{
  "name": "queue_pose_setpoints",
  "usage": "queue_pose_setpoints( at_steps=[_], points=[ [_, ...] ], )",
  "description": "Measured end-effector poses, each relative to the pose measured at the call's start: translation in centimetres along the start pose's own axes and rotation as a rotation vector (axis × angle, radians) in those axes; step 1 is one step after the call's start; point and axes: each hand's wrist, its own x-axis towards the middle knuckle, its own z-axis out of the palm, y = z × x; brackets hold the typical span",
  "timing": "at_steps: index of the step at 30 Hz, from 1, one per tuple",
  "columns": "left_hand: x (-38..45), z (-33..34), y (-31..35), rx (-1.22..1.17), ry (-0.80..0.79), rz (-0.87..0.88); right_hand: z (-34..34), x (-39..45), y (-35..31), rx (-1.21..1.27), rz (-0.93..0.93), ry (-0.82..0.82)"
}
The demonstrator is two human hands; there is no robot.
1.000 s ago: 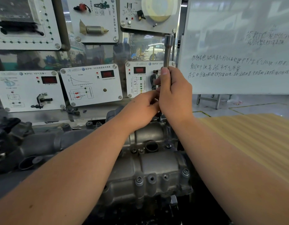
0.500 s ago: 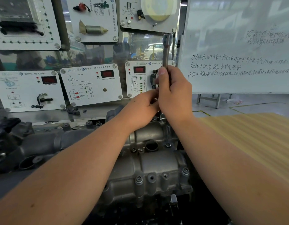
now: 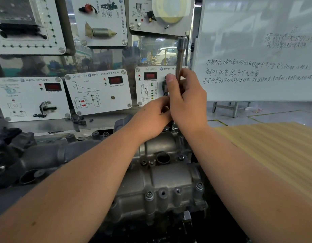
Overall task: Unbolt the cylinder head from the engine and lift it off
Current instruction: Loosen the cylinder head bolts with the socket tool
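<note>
The grey cast-metal cylinder head (image 3: 162, 183) lies on the engine in front of me, with several bolts along its near edge (image 3: 149, 194) and a round port (image 3: 163, 157) on top. My right hand (image 3: 186, 102) grips a long steel socket extension (image 3: 180, 55) that stands upright over the head's far end. My left hand (image 3: 151, 118) sits just below and left of it, fingers curled at the tool's lower shaft. The tool's tip and the bolt under it are hidden by both hands.
A black intake manifold (image 3: 29, 160) lies to the left. Behind stand white sensor display panels (image 3: 99, 92). A whiteboard (image 3: 257, 50) with writing is at the right back, and a wooden board (image 3: 278, 155) lies on the right.
My right hand has opened its grip slightly and shifted on the extension, fingers spreading; the tool stays upright. My left hand stays at the lower shaft.
</note>
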Motion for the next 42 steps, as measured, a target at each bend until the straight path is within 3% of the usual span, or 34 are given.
queue_pose_setpoints(
  at_steps=[42],
  points=[
    [-0.06,0.16,0.11,-0.005,-0.019,-0.038,0.03,0.08,0.13,-0.038,-0.013,0.016]
  ],
)
